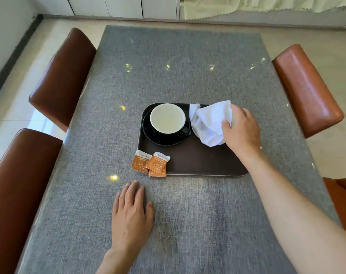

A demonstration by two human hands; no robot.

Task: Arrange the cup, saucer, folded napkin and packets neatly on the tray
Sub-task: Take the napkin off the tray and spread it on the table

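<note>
A dark brown tray (199, 161) lies in the middle of the grey table. In its far left corner a black cup (168, 119) with a pale inside stands on a black saucer (158, 139), handle pointing right. My right hand (241, 129) grips a crumpled white napkin (207, 123) over the tray's far right part. Several orange packets (152, 164) lie overlapping at the tray's near left corner, partly on the rim and partly on the table. My left hand (131, 212) rests flat on the table in front of the tray, holding nothing.
The table (178, 62) has a grey cloth-look top. Brown leather chairs stand along both sides: two on the left (63, 76) (20, 184), one on the right (306, 89), and another at the near right edge (344, 202).
</note>
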